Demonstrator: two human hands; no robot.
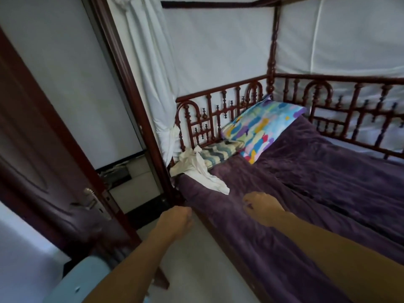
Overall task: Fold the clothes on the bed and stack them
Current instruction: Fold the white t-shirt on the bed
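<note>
Both bare forearms reach forward from the lower edge of the view. The left hand [176, 221] hangs over the floor just beside the bed's near edge, knuckles up, with its fingers curled into a fist and nothing visible in them. The right hand [260, 207] is over the purple blanket [317, 189], wrist bent and fingers hooked downward. The view is soft there, so I cannot tell whether the fingertips pinch the plush or only touch it.

The blanket is deep-piled and velvety, lying in long ridges across the bed. A crumpled white garment [197, 172], thin and limp, lies at the bed's near head corner, well ahead of both hands. Just behind it is a flat folded cloth with wavy stripes [218, 150], partly under a glossy, many-coloured pillow [262, 130]. Turned dark-red wooden railings [218, 110] fence the head and far side, and a white curtain [148, 62] hangs gathered at the post.
</note>
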